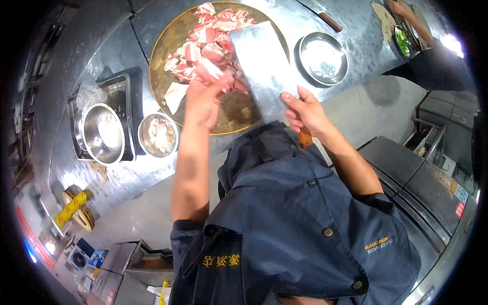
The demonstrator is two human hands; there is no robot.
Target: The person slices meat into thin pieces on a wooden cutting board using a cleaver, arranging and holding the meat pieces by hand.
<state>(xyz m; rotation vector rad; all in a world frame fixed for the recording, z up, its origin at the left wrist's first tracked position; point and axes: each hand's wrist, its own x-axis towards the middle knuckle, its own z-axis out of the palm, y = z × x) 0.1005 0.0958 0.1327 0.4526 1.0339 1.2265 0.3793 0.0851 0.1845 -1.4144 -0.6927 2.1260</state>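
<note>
On a round cutting board [162, 48] lies a heap of sliced red-and-white fatty meat [201, 43]. My right hand [306, 113] grips a broad cleaver [260, 63] at its handle and the base of the blade; the blade lies over the board, beside the heap. At the heap's near edge my left hand [207, 99], slightly blurred, has its fingers closed on a slice of meat [209, 70]. A pale flat piece [174, 96] rests near the board's left edge, beside my left wrist.
Left of the board stand a small bowl of pale scraps [157, 134] and a steel bowl [103, 133] in a dark tray [133, 114]. Right of it are a round metal pan [323, 58] and a wooden-handled knife [330, 22]. Another person's arm [419, 23] reaches in at the far right.
</note>
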